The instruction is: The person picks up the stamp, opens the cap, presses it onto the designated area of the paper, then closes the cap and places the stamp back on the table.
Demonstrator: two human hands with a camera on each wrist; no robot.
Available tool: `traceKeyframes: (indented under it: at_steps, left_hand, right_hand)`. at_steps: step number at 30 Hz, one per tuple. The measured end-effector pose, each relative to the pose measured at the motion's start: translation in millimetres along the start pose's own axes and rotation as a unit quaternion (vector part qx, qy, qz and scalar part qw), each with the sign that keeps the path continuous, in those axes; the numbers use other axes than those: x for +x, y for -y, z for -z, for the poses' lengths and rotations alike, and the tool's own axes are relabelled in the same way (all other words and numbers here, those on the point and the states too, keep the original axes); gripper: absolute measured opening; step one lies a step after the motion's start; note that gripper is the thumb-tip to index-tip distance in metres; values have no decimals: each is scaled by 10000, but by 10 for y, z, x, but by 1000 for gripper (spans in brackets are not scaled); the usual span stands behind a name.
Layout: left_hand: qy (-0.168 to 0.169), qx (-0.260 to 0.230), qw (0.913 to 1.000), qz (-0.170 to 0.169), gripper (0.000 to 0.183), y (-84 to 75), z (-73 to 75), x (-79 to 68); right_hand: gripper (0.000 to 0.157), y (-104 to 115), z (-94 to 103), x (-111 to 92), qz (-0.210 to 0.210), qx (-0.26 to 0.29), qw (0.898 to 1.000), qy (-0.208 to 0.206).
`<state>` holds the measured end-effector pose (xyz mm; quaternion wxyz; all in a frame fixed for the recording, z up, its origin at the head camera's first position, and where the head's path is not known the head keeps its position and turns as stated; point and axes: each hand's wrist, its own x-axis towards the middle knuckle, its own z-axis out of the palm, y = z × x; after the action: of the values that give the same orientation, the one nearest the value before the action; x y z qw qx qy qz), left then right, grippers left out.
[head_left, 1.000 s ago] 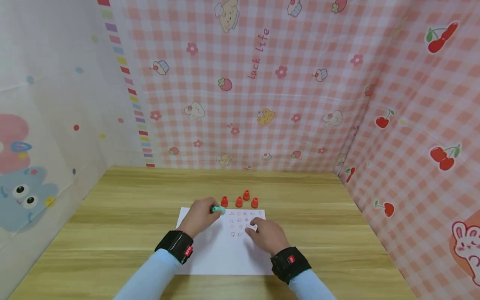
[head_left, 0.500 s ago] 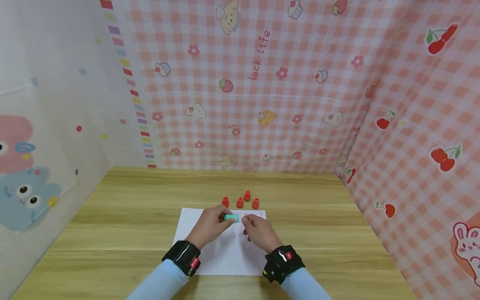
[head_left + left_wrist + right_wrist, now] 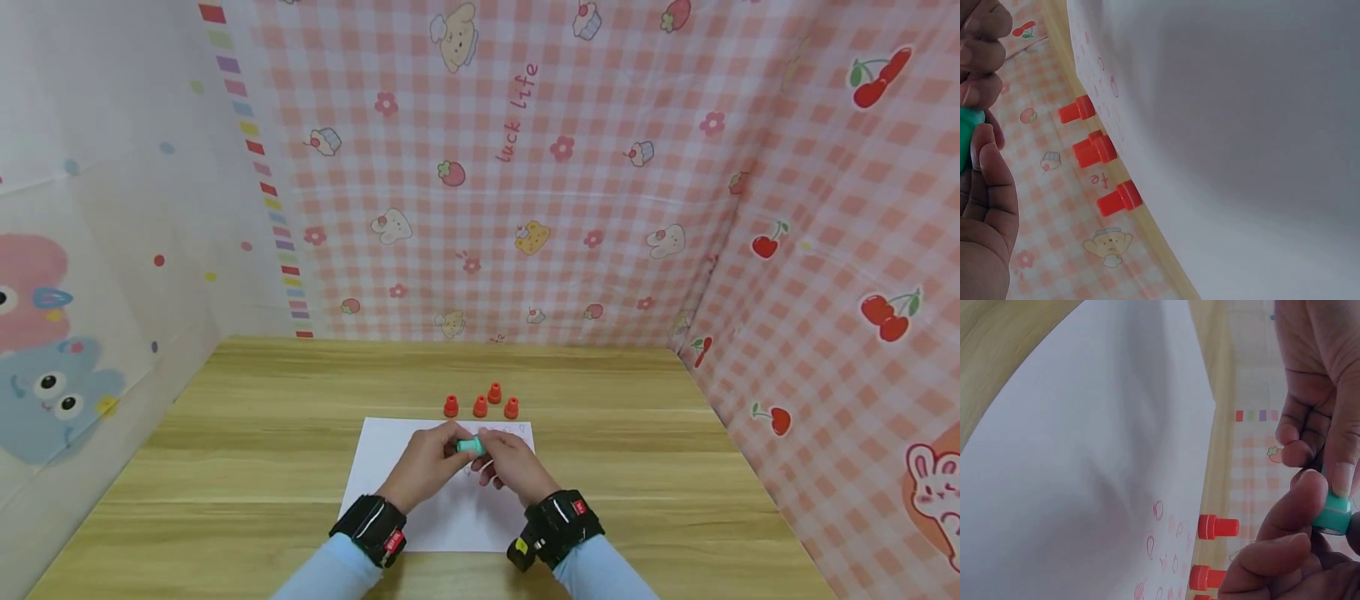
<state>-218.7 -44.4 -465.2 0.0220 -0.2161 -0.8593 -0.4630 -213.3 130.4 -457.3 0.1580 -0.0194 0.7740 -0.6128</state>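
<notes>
A small teal stamp [image 3: 470, 447] lies on its side in the air above the sheet of white paper [image 3: 442, 525], between both hands. My left hand [image 3: 427, 460] pinches one end, its thumb pressed along the barrel [image 3: 1337, 503]. At the other end, the fingers of my right hand [image 3: 517, 467] pinch the stamp, index finger and thumb on its rim in the right wrist view. Its other fingers are curled below. The stamp's face is mostly hidden by fingers. Small reddish prints [image 3: 1158, 510] mark the right part of the paper, mostly covered by my hands in the head view.
Several red stamps [image 3: 480, 407] stand upright on the wooden table [image 3: 225, 450] just behind the paper's far edge. Patterned cloth [image 3: 480, 208] hangs behind the table and along both sides.
My left hand has brought the teal stamp right and nearer from the paper's far edge. My right hand has left the paper, and its fingers have closed on the stamp's end.
</notes>
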Motion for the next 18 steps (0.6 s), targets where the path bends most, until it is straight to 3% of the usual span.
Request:
traceKeyframes:
  at_steps: [6, 18]
  left_hand:
    - [-95, -122, 9998, -129, 11, 0, -23, -20]
    - [-88, -719, 9974, -36, 7, 19, -11, -20]
  right_hand:
    - [35, -7, -24, 4, 28, 775, 9967, 248]
    - [32, -1, -18, -12, -244, 1816, 9807, 683]
